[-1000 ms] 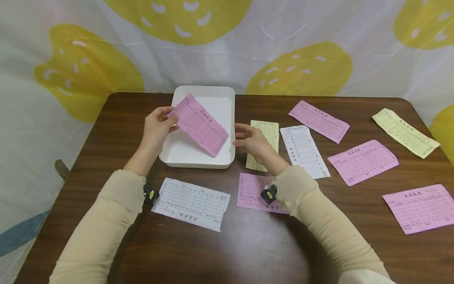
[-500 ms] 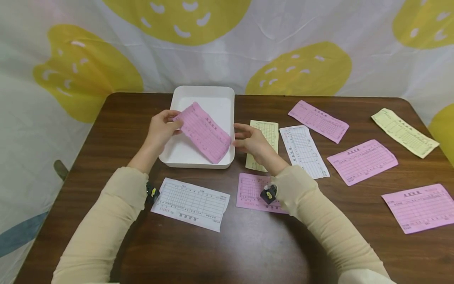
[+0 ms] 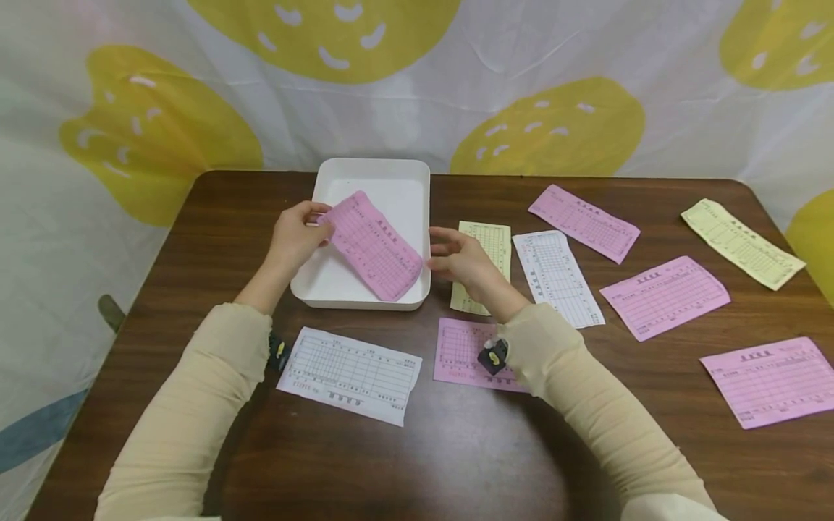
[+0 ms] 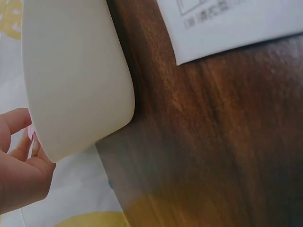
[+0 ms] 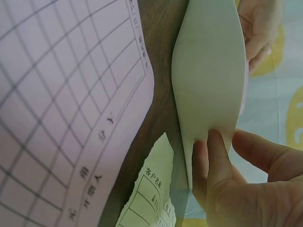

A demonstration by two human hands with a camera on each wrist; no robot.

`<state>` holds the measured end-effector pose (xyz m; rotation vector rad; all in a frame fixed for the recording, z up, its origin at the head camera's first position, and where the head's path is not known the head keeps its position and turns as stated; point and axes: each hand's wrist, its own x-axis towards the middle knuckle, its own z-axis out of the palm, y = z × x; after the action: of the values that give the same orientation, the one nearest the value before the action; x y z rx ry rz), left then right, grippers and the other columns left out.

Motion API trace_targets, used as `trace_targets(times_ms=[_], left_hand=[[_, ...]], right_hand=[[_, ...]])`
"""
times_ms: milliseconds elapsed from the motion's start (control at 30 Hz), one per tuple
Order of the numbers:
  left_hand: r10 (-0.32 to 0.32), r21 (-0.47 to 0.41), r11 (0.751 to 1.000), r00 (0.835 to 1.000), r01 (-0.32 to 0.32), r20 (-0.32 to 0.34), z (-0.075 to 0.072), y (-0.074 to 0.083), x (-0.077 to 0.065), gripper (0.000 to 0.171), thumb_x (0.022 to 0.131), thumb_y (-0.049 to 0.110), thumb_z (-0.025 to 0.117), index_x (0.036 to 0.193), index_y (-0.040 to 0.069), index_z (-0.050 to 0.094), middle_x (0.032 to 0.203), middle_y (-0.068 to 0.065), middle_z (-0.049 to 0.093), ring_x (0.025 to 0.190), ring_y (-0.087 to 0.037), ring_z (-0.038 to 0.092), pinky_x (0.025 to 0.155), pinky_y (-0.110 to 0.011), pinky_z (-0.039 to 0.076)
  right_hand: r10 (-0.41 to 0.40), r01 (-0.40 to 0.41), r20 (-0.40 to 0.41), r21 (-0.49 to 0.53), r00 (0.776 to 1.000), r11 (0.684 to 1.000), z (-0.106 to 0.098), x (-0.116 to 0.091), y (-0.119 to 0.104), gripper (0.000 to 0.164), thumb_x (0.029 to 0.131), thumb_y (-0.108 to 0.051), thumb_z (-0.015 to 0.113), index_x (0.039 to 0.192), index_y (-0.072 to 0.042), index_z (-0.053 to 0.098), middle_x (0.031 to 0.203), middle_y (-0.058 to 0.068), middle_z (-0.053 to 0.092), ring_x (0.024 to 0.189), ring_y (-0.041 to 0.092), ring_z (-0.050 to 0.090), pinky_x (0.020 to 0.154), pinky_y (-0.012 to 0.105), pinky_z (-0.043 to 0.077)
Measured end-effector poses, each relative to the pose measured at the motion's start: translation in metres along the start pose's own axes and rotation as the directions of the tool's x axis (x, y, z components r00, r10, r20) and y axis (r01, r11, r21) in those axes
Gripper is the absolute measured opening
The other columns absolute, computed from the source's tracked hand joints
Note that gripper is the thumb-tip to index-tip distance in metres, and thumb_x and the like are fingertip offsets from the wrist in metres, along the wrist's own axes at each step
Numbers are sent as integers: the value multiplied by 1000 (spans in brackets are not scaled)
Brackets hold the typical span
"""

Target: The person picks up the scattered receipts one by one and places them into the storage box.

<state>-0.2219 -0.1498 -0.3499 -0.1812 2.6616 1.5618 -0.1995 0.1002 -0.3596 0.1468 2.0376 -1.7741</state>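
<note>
In the head view my left hand pinches a pink receipt slip by its upper left corner. The slip lies slanted over the white tray, its lower right end near the tray's right front corner. In the left wrist view the tray's outer wall hides most of the slip, and the fingers show beyond its rim. My right hand rests its fingertips on the outside of the tray's right wall. From the right wrist, those fingers touch the wall and are slightly bent.
In front of the tray lie a white slip and a pink slip, partly under the right wrist. To the right are a yellow slip, a white slip and several more pink and yellow slips. A patterned curtain hangs behind the table.
My left hand has moved slightly right and toward me, lowering the pink receipt slip farther into the tray. The slip lies flatter now. My right hand stays at the tray's wall.
</note>
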Motion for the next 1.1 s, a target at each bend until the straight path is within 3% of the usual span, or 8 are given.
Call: trace_targets(times_ms=[133, 500, 600, 833, 1100], left_hand=[[12, 42, 999, 1000, -12, -10, -1, 1, 0, 37, 90, 4, 55, 127, -3, 56, 114, -20, 61, 73, -5, 53, 63, -11, 47], [33, 82, 996, 999, -31, -26, -8, 3, -1, 40, 89, 2, 55, 129, -2, 55, 122, -21, 61, 86, -13, 53, 61, -7, 42], [49, 107, 993, 998, -46, -28, -9, 4, -2, 41, 89, 3, 55, 129, -2, 55, 125, -22, 60, 94, -19, 55, 69, -13, 44], [89, 177, 981, 996, -85, -16, -12, 6, -3, 41, 89, 4, 55, 130, -2, 54, 132, -21, 58, 115, -33, 55, 96, -41, 45], [109, 202, 973, 994, -109, 10, -18, 9, -6, 40, 90, 6, 54, 129, -2, 55, 133, -22, 57, 123, -37, 52, 104, -47, 41]], right_hand=[[-10, 10, 4, -6, 1000, 1000, 0, -1, 0, 64, 89, 9, 53, 147, -9, 34, 139, 25, 46, 120, 31, 52, 104, 43, 44], [-12, 12, -3, -18, 1000, 1000, 0, 1, 2, 63, 89, 9, 52, 148, -9, 34, 139, 25, 47, 119, 31, 52, 104, 43, 44], [-9, 9, -5, -20, 1000, 1000, 0, 2, 1, 63, 89, 9, 52, 147, -9, 34, 139, 25, 47, 119, 31, 53, 104, 43, 44], [-10, 10, -9, -25, 1000, 1000, 1, 0, 0, 63, 89, 9, 52, 148, -8, 34, 139, 25, 46, 118, 30, 52, 104, 43, 44], [-7, 7, -8, -20, 1000, 1000, 1, -1, -1, 63, 90, 9, 52, 148, -9, 33, 139, 24, 46, 120, 32, 52, 104, 43, 44]])
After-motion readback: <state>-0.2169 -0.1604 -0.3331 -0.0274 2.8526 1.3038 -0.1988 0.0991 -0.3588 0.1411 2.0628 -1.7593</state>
